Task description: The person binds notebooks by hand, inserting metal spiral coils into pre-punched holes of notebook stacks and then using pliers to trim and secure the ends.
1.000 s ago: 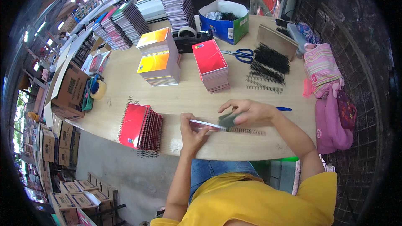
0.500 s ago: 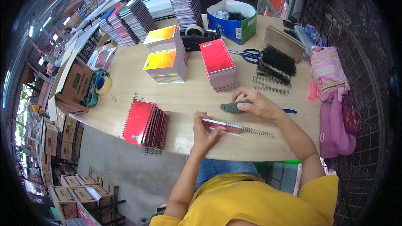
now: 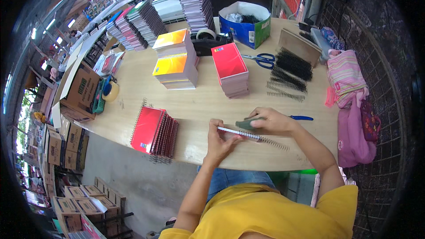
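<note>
My left hand (image 3: pixel 218 144) grips a small notebook (image 3: pixel 234 134) that stands on its long edge near the table's front, spine up. A wire spiral coil (image 3: pixel 275 143) runs into the spine's holes, and its loose end sticks out to the right. In my right hand (image 3: pixel 270 121) is a dark green pad (image 3: pixel 246 123), held right by the spine; whether it touches the coil I cannot tell. Further left lies a stack of red spiral notebooks (image 3: pixel 149 128) with coils projecting. Beyond my hands stands a pile of red-covered notebooks (image 3: pixel 230 66).
Loose black coils (image 3: pixel 292 64) lie at the right, with blue scissors (image 3: pixel 264 60) and a blue-handled tool (image 3: pixel 302 117). Yellow notebooks (image 3: pixel 174 65), a tape dispenser (image 3: pixel 208 44) and a blue-green box (image 3: pixel 248 28) stand farther back. A pink cloth bag (image 3: pixel 354 132) borders the right edge.
My right hand has come down and brought the green pad to the notebook's spine. The notebook has shifted slightly right, and less of the coil sticks out.
</note>
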A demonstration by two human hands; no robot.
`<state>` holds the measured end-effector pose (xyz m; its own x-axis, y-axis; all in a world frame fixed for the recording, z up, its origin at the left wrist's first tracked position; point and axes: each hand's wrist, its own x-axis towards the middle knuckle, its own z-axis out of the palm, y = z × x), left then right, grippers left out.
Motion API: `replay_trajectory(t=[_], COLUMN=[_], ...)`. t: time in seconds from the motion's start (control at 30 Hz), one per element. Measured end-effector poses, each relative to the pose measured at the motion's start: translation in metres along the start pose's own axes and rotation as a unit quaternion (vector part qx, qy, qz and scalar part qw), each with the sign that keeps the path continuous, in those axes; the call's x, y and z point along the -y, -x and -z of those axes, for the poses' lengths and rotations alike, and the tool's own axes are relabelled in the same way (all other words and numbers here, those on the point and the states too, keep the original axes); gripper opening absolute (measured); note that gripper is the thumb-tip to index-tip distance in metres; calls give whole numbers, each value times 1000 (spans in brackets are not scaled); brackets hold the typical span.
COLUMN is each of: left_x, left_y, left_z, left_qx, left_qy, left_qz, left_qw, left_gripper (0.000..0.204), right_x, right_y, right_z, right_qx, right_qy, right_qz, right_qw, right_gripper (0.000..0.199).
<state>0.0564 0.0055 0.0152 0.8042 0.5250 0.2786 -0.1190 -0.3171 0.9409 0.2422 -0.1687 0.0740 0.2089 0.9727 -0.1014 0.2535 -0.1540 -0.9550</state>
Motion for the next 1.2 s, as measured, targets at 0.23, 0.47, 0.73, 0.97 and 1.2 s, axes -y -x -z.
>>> replay_trajectory(t=[0.23,0.47,0.73,0.97,1.2], left_x=[2,4,15,14,-10], left_y=[1,-1,-9,-15,-12], left_z=[-1,-4,28,29,48], left_qx=[4,15,32,37,15], left_qy=[-14,46,266,301,296], left_qz=[-14,20,82,84,117], left_qw=[1000,999,960,949,948], left_gripper=[65,64,26,29,53], right_x=[13,15,31,19,30], right_y=[-2,-9,-15,-29,50], right_z=[-5,-4,-14,-17,-3], right_qx=[-44,43,10,-17,-277], right_qy=[107,-250,-342,-247,250], right_qz=[67,40,25,39,-10], right_qw=[991,966,939,968,928], right_gripper=[52,51,43,42,65])
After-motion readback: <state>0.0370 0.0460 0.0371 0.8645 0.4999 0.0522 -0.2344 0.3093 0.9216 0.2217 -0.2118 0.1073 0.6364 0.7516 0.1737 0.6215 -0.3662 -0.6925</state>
